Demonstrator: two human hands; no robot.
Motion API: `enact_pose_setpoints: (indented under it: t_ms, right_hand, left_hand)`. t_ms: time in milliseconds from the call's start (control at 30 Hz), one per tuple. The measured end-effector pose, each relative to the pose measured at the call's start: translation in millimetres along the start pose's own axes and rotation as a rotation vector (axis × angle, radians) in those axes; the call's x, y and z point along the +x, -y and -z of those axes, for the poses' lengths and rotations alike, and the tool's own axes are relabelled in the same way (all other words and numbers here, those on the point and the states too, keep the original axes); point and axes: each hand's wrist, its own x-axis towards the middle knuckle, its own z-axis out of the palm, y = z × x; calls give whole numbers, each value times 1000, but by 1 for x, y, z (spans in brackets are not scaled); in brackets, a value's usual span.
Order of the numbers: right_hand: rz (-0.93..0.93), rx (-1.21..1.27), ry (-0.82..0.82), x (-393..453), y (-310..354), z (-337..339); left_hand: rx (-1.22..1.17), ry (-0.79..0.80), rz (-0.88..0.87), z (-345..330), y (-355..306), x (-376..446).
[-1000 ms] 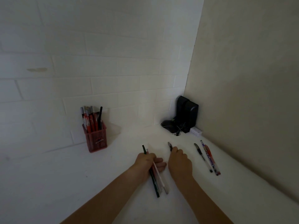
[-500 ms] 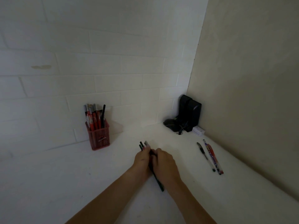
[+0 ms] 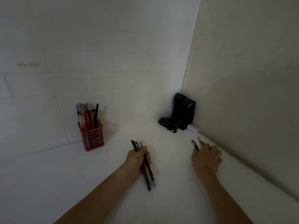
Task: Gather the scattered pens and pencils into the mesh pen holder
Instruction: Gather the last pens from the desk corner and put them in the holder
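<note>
The bundle of pens and pencils (image 3: 146, 168) in my left hand (image 3: 137, 158) is a handful of slim sticks, one dark green, one black and reddish, one grey, their ends fanning out above my knuckles toward 12 o'clock and their longer ends trailing past my wrist toward 5 o'clock. Two more pens lie loose on the white desk (image 3: 97, 183) at about 2 o'clock from that bundle: a dark pen (image 3: 195, 145) and, just beside it, a patterned pen (image 3: 200, 141) with red and blue markings. The red mesh pen holder (image 3: 93, 137) stands upright against the white brick wall (image 3: 113, 70) at 10 o'clock from my left hand, well apart from it, and it is already packed with red-barrelled pens, silver caps and one black stick, all leaning slightly. My left hand is curled tight around the bundle. My right hand (image 3: 207, 157) rests palm down over the lower ends of the two loose pens, fingers bent and touching them; I cannot tell whether they are pinched. A black speaker (image 3: 184, 110) stands in the corner.
</note>
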Motion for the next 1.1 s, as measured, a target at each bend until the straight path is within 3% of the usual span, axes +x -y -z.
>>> enact_pose_setpoints:
  t_ms: [200, 367, 533, 633, 767, 933, 1033, 1100]
  right_hand:
    - [17, 69, 29, -3, 5, -11]
    - [290, -23, -45, -38, 41, -22]
    - [507, -7, 2, -71, 80, -22]
    - [498, 64, 112, -85, 97, -20]
    - [493, 15, 133, -95, 109, -26]
    - [489, -5, 225, -91, 113, -25]
    - [478, -58, 186, -84, 112, -19]
    - [460, -88, 265, -78, 114, -18]
  left_hand:
    - [-4, 10, 29, 4, -2, 4]
    - [31, 60, 55, 6, -5, 0]
    - [3, 12, 133, 6, -15, -3]
    - [-15, -31, 139, 10, -18, -6]
    - [52, -72, 121, 17, -26, -11]
    - [63, -25, 168, 30, -31, -16]
    - [59, 9, 136, 34, -27, -18]
    - [64, 26, 93, 35, -23, -17]
